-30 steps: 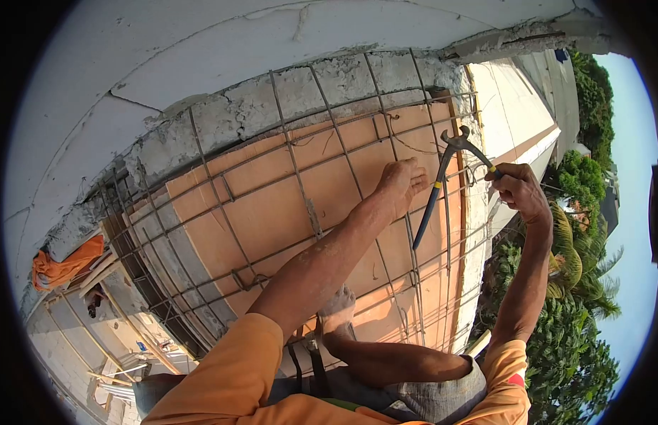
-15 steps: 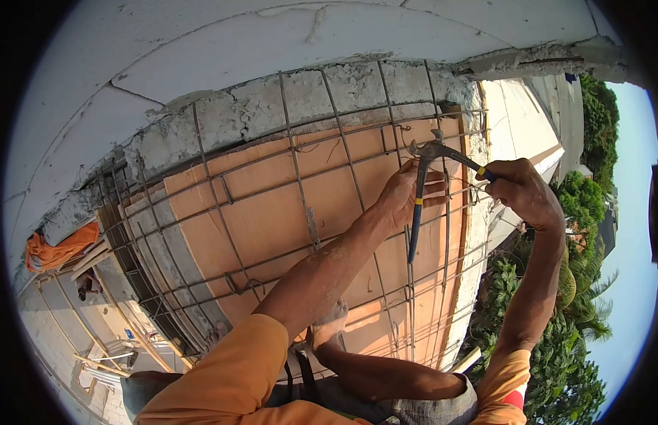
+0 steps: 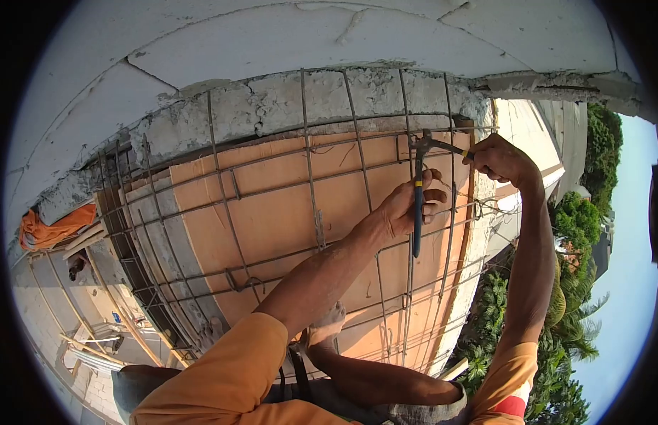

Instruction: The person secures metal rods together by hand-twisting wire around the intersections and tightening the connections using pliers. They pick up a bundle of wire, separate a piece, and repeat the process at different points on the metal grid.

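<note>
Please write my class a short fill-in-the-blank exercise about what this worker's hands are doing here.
The pincers are held by the person's ____ hand.
The left hand rests on the rebar mesh, which lies over ____ boards.
The pincers' hanging handle is mostly ____.
Missing words: right; orange; blue.

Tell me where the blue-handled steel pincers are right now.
Head view, upper right: the right hand grips the blue-handled steel pincers, their head at the grey rebar mesh, one handle hanging down in front of the left hand.
</note>
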Tool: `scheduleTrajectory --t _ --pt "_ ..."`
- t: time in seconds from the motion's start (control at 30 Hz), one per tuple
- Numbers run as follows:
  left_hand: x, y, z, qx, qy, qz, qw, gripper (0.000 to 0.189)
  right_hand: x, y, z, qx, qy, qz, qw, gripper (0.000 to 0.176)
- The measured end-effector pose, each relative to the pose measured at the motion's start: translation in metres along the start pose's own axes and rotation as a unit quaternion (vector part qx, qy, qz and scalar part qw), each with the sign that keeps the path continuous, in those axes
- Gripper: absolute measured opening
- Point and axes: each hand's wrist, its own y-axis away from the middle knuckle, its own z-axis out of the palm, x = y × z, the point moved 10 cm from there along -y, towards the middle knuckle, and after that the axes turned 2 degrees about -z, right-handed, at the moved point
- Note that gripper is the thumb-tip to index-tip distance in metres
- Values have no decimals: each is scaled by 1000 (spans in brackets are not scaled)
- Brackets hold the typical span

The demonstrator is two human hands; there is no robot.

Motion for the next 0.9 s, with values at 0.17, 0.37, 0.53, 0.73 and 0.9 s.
scheduleTrajectory --t 0.17,0.37,0.53,0.73,0.9 --pt "-3 -3 16 -15 33 14 999 15 -2 -11 9 -24 208 -74 975 23" --pt "-5 -9 8 54 89 99 990 9 -11 9 -1 145 158 -10 977 36" --pt "-8 -27 22 12 139 89 986 12 -43 38 12 153 129 0 980 73" --pt "-12 -29 22 54 197 129 970 12 -66 47 34 184 230 -86 952 83" --pt "-19 -20 29 34 101 115 988 16 -64 55 13 251 244 -102 931 38"
